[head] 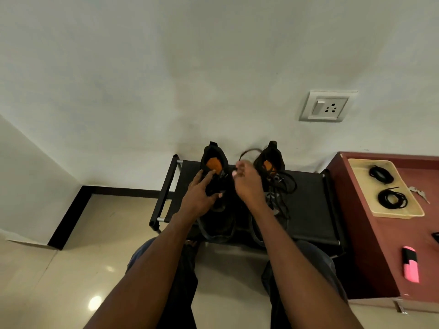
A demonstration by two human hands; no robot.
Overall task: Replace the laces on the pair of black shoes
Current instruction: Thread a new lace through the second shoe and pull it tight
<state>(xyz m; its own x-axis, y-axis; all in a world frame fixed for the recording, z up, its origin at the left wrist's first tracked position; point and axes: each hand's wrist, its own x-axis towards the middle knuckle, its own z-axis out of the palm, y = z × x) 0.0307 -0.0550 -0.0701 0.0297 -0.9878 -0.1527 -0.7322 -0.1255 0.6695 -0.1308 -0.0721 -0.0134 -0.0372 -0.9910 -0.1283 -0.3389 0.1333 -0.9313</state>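
The left hand lies spread on the left black shoe, holding it down. The right hand seems to pinch the old lace, though it is blurred. Pull slowly, one hole at a time. The right shoe stands beside it on the black rack. New laces wait in a tray on the red worktop, by a white wall.

We see soft, dim indoor light, glare spots on the floor tiles, edges bowed, perhaps motion blur at the right hand.
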